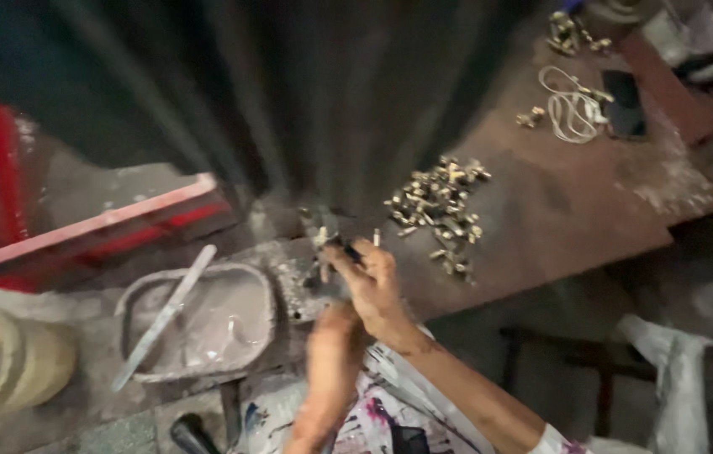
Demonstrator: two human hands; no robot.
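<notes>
Both hands meet at the worktop [558, 210] edge, the right hand [373, 286] pinched around a small brass fitting [348, 250] with the blurred left hand [327, 336] just below, grip unclear, while the pile of brass fittings [441, 210] lies just right of them, nearer the right hand.

Dim workshop: scuffed brown wooden workbench [558, 210] against dark corrugated metal wall [306, 92]; red painted frame [79, 231] at left, shadowed floor [693, 277] below.
</notes>
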